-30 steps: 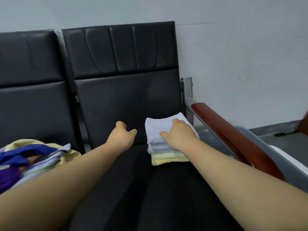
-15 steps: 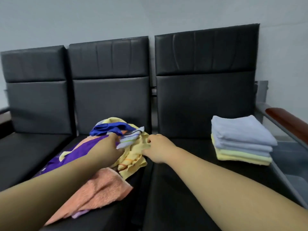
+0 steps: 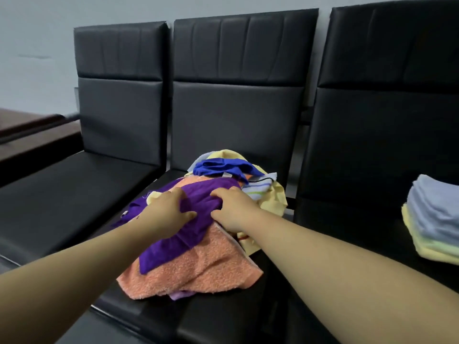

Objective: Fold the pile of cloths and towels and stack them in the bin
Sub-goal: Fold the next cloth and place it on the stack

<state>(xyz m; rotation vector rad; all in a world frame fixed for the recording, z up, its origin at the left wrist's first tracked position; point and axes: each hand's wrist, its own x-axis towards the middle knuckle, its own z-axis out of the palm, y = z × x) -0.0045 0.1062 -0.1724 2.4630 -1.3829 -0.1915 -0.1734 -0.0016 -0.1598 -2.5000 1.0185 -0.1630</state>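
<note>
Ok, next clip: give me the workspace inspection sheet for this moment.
Surface: three black seats; pile on the middle one.
Job's things: loose pile, purple cloth on top; folded stack on the right seat; bin not in view.
Clutter: nothing seen.
Grippers: left hand and right hand both grip the purple cloth.
Cables: nothing seen.
Surroundings: grey wall; brown wood at left.
</note>
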